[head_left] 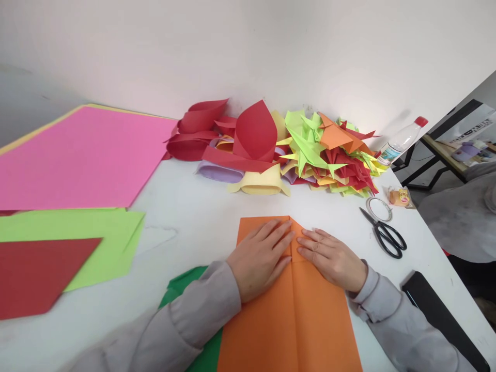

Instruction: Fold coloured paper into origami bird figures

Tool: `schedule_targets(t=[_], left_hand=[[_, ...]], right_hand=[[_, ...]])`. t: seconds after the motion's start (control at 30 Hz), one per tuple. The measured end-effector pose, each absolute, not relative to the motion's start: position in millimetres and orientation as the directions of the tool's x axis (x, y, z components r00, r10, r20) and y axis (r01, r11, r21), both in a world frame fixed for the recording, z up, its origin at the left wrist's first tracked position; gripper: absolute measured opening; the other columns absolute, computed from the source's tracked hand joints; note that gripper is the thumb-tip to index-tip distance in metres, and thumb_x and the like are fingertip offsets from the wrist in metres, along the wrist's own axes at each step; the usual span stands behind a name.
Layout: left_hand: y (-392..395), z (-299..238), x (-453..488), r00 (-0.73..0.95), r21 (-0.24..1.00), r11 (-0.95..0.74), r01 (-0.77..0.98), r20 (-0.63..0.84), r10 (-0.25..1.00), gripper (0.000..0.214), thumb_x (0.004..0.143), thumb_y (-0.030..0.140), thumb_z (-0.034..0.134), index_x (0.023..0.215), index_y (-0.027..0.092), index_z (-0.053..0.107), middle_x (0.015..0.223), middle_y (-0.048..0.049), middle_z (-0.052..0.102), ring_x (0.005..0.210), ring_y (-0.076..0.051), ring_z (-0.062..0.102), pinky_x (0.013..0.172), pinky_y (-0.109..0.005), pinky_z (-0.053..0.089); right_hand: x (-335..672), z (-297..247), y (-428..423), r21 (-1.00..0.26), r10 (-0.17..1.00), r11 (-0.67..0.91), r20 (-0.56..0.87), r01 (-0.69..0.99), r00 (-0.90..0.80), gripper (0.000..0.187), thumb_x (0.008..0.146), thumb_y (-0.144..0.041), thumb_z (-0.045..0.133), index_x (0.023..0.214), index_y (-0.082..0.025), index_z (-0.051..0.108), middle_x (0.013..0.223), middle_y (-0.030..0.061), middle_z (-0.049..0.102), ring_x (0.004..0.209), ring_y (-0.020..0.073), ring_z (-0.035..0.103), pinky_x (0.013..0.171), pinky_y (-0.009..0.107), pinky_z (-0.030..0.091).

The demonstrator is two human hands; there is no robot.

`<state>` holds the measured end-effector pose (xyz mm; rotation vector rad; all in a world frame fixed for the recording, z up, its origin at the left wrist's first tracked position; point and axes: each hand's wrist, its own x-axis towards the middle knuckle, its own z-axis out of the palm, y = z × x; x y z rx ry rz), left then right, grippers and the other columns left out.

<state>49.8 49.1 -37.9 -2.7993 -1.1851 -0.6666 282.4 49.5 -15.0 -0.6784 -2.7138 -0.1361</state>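
Observation:
An orange sheet of paper (pixel 287 325) lies in front of me with a crease running lengthwise down its middle. At the far end, its right corner is folded in toward that crease. My left hand (pixel 263 256) rests on the far left part with its fingers stretched over the paper. On the folded right flap lies my right hand (pixel 331 258), fingers extended and pressing flat. Both sets of fingertips come close to the centre crease. Green paper (pixel 207 351) shows beneath the orange sheet and my left sleeve.
Pink sheets (pixel 85 160), light green paper (pixel 116 258) and red paper (pixel 42 276) lie left. Folded paper shapes (pixel 256 134) are heaped along the wall. To the right are a bottle (pixel 403 142), tape roll (pixel 380 209), scissors (pixel 385 235) and a black object (pixel 442 315). A person's sleeve (pixel 461 212) shows beyond.

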Motion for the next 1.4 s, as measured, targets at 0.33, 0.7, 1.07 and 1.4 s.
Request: schedule_targets(t=[0.33, 0.7, 1.07, 1.4], left_hand=[[50.2, -35.7, 50.0, 0.639, 0.087, -0.713, 0.696, 0.378, 0.670, 0.037, 0.093, 0.023, 0.035, 0.118, 0.013, 0.060, 0.137, -0.0140, 0.052, 0.128, -0.029, 0.043, 0.102, -0.045, 0.040], [50.7, -32.6, 51.5, 0.637, 0.108, -0.704, 0.702, 0.347, 0.689, 0.045, 0.096, 0.037, 0.033, 0.128, 0.013, 0.054, 0.136, -0.0136, 0.054, 0.127, -0.030, 0.043, 0.101, -0.044, 0.039], [50.5, -34.8, 51.5, 0.623, 0.158, -0.689, 0.707, 0.321, 0.713, 0.043, 0.094, 0.037, 0.039, 0.127, 0.014, 0.055, 0.139, -0.0128, 0.051, 0.129, -0.031, 0.040, 0.104, -0.046, 0.036], [52.2, -40.3, 49.4, 0.607, 0.131, -0.681, 0.720, 0.355, 0.711, 0.053, 0.095, 0.039, 0.032, 0.135, 0.008, 0.047, 0.143, -0.0167, 0.046, 0.129, -0.030, 0.042, 0.103, -0.044, 0.037]], right_hand=[[280.9, -15.8, 51.4, -0.044, 0.475, 0.875, 0.275, 0.483, -0.836, 0.034, 0.095, -0.009, 0.040, 0.125, -0.012, 0.056, 0.135, 0.0117, 0.056, 0.138, 0.0237, 0.033, 0.109, 0.045, 0.042], [281.9, -15.1, 51.3, -0.106, 0.481, 0.876, 0.290, 0.471, -0.828, 0.035, 0.095, -0.014, 0.041, 0.127, -0.013, 0.055, 0.133, 0.0130, 0.057, 0.138, 0.0208, 0.034, 0.110, 0.044, 0.039], [280.8, -10.9, 49.4, -0.077, 0.497, 0.866, 0.227, 0.493, -0.837, 0.035, 0.094, -0.019, 0.044, 0.126, -0.011, 0.056, 0.134, 0.0133, 0.056, 0.138, 0.0223, 0.034, 0.111, 0.044, 0.037], [281.4, -11.0, 47.8, -0.077, 0.556, 0.828, 0.244, 0.556, -0.794, 0.037, 0.095, -0.025, 0.044, 0.128, -0.010, 0.054, 0.135, 0.0138, 0.055, 0.136, 0.0233, 0.038, 0.110, 0.044, 0.037]])
